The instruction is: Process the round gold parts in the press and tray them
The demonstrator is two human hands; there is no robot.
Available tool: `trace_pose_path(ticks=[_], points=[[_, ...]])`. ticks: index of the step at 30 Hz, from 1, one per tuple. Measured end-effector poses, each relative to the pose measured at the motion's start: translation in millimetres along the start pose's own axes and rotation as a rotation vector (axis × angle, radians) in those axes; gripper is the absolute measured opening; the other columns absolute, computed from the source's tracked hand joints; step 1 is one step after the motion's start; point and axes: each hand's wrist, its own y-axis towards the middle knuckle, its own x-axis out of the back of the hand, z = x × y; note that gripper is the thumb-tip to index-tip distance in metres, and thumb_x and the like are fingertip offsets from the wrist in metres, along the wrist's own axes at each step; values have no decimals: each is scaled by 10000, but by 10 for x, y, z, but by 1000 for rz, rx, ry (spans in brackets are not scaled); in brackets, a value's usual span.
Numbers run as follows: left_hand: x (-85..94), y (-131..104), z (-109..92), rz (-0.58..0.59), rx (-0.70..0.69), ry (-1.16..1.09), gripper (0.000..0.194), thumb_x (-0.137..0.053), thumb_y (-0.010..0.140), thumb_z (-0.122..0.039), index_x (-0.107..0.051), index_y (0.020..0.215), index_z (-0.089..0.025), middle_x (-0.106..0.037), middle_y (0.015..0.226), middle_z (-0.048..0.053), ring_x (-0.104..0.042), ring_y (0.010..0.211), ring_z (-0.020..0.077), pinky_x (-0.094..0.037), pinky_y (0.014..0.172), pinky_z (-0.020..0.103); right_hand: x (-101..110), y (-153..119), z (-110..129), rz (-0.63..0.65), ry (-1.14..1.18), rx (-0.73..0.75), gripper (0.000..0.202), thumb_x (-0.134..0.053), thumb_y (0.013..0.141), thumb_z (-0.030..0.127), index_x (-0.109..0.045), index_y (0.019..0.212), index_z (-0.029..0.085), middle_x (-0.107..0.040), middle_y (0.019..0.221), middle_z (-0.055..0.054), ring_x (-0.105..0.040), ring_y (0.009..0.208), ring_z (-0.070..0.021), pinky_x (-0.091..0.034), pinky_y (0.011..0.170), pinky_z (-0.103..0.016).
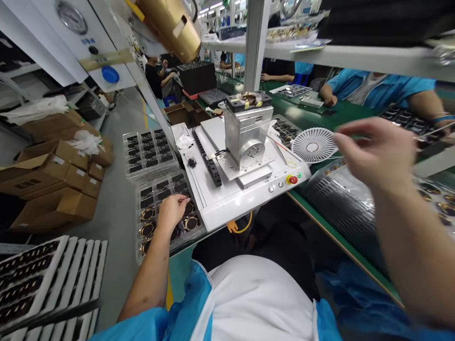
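L hand [172, 208] is def closer: fingertips pinched narrow at a round part [191, 209] by the tray's [137, 232] R edge, can't tell if gripping. R hand [382, 149] is nearest the fan grille [313, 147], grip unclear tbh.

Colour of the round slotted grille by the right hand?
White, with a grey centre; shows best in the head view.

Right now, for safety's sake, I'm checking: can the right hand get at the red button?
Probably yes: the red button sits uncovered on the white machine's front edge, with the right hand raised nearby. Whether its fingers touch the round grille is unclear.
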Motion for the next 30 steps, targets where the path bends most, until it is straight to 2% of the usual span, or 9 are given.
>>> trace_pose_path(ticks=[3, 7, 11, 13, 16, 20, 23, 27, 30], points=[[66, -82, 8, -39, -39, -35, 218, -607, 887, -355, -779, 862, -223, -818, 923, 91, -770, 845, 273, -602, 832, 375, -451, 610, 415, 128, 301, 205, 158, -738, 898, 198, -754, 1040, 130, -747, 1111, -152, -701, 1012, -233, -575, 836, -343], [213, -285, 91, -159, -188, -209, 312, -616, 899, -481, -762, 863, -208, -776, 1113, 118, -752, 954, 259, -620, 847, 362, -915, 1362, 763, 343, 395, 408, 228, -755, 821, 156, -778, 1047, 179, -734, 1124, -94, -649, 1130, -293, -514, 1008, -450], [438, -422, 62, -258, -316, -271, 281, -650, 930, -472, -764, 873, -222, -729, 1300, 117, -718, 1168, 287, -591, 1000, 423, -1066, 1747, 767, 595, 489, 481, 230, -833, 752, 145, -812, 973, 209, -739, 947, -50, -683, 993, -276, -532, 990, -460], [566, -398, -94, -298, -395, -299, 228, -664, 943, -426, -764, 890, -228, -735, 1315, 105, -714, 1198, 285, -573, 1051, 442, -1075, 1800, 747, 625, 544, 485, 218, -855, 740, 148, -807, 944, 209, -741, 921, -45, -687, 959, -254, -546, 984, -455], [739, -214, -542, -361, -584, -359, 140, -694, 937, -346, -764, 912, -227, -767, 1270, 87, -739, 1161, 264, -577, 1060, 438, -1051, 1746, 729, 505, 669, 413, 236, -851, 763, 179, -766, 983, 176, -749, 991, -64, -686, 975, -230, -557, 1001, -451], [864, 256, -1403, -471, -852, -329, 103, -698, 921, -278, -757, 874, -208, -805, 1186, 67, -766, 1098, 239, -588, 1020, 412, -990, 1477, 632, 237, 862, 248, 295, -814, 794, 226, -694, 1057, 170, -741, 1119, -82, -698, 1043, -220, -566, 1022, -420], [861, 676, -2039, -461, -943, -275, 127, -673, 910, -255, -753, 838, -186, -821, 1094, 72, -761, 1108, 250, -571, 1009, 394, -914, 1135, 472, 154, 955, 132, 324, -831, 773, 302, -676, 1032, 186, -749, 1097, -82, -718, 1047, -232, -577, 1021, -422], [815, 1096, -2637, -327, -904, -107, 157, -621, 885, -201, -757, 813, -174, -814, 944, 83, -759, 1003, 269, -559, 943, 380, -730, 525, 190, 163, 1035, -41, 405, -883, 739, 402, -694, 1037, 201, -762, 1107, -92, -727, 1078, -253, -582, 1032, -450], [809, 1204, -2832, -240, -801, 24, 167, -619, 869, -208, -779, 854, -162, -807, 914, 108, -745, 889, 277, -555, 854, 379, -571, 17, -67, 168, 1050, -209, 423, -918, 711, 429, -718, 1017, 216, -772, 1106, -86, -728, 1093, -254, -583, 1031, -437]])
